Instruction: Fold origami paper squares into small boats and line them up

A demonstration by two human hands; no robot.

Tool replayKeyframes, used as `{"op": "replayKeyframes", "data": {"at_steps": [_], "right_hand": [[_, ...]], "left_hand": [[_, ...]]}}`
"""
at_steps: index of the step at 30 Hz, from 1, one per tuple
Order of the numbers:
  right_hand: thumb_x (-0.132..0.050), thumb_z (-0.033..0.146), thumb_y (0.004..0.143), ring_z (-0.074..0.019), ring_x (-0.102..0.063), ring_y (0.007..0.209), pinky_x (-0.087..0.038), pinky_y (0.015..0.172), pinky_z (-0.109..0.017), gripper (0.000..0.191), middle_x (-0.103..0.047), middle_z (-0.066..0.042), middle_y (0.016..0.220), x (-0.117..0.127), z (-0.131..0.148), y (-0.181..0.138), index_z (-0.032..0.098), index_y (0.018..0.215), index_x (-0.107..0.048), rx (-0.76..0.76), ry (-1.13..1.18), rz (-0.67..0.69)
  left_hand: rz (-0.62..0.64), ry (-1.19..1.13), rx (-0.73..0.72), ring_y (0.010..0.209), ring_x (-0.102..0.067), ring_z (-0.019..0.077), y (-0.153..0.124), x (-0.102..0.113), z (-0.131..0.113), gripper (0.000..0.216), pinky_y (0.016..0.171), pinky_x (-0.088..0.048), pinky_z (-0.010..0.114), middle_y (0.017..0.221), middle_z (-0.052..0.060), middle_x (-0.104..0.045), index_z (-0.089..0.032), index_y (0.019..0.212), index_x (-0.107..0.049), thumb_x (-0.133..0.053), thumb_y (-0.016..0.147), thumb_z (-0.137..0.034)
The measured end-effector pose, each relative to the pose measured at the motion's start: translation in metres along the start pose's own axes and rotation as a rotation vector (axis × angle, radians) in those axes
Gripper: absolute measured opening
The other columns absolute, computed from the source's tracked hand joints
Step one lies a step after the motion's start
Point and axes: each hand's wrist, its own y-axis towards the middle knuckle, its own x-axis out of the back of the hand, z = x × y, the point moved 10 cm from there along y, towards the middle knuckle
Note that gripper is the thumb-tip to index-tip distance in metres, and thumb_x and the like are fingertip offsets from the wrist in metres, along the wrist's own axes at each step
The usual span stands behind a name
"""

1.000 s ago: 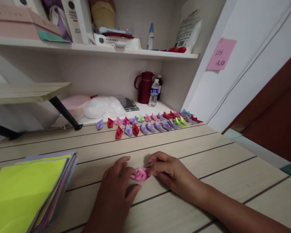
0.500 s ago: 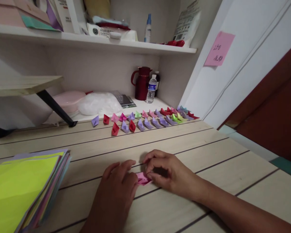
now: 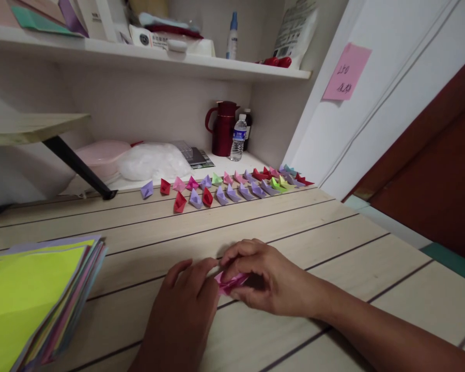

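A small folded pink paper piece (image 3: 230, 282) lies on the wooden table (image 3: 333, 243), pinched between both my hands. My left hand (image 3: 182, 310) presses its fingertips on the piece's left end. The piece's right end is gripped by my right hand (image 3: 263, 276), whose fingers are curled around it. Two rows of small folded paper boats (image 3: 225, 187) in purple, red, pink and green stand at the table's far edge.
A stack of coloured paper sheets (image 3: 31, 294), yellow-green on top, lies at the left. Behind the table a shelf holds a dark red jug (image 3: 220, 128), a water bottle (image 3: 238, 137) and a white bag (image 3: 153, 161). A pink note (image 3: 346, 72) sticks on the white wall.
The view has tilted down and shifted. My hands have drawn closer together on the pink piece, and the right fingers now close more tightly over it.
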Motion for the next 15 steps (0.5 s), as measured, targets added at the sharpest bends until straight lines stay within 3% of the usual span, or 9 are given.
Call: {"op": "replayKeyframes", "data": {"at_steps": [7,15], "right_hand": [[-0.067,0.018,0.089,-0.0191,-0.067,0.094,-0.049,0.089,-0.033,0.008,-0.074,-0.006,0.095,0.0017,0.0017,0.0033,0.020,0.091,-0.074,0.022,0.017,0.008],[-0.060,0.021,0.095,-0.0175,-0.067,0.088,-0.050,0.083,-0.029,0.018,-0.075,-0.007,0.090,0.0044,-0.0042,0.0044,0.017,0.086,-0.075,0.016,0.055,-0.025]], "left_hand": [[-0.001,-0.053,0.036,0.104,-0.066,0.0160,-0.0007,-0.0005,-0.0041,0.021,0.106,-0.039,0.041,0.112,0.004,-0.071,-0.022,0.088,-0.064,-0.049,0.093,-0.009],[-0.053,-0.085,0.044,0.099,-0.067,0.0149,-0.0012,0.0046,-0.0025,0.032,0.109,-0.033,0.044,0.116,0.006,-0.070,-0.024,0.089,-0.066,-0.039,0.096,-0.010]]}}
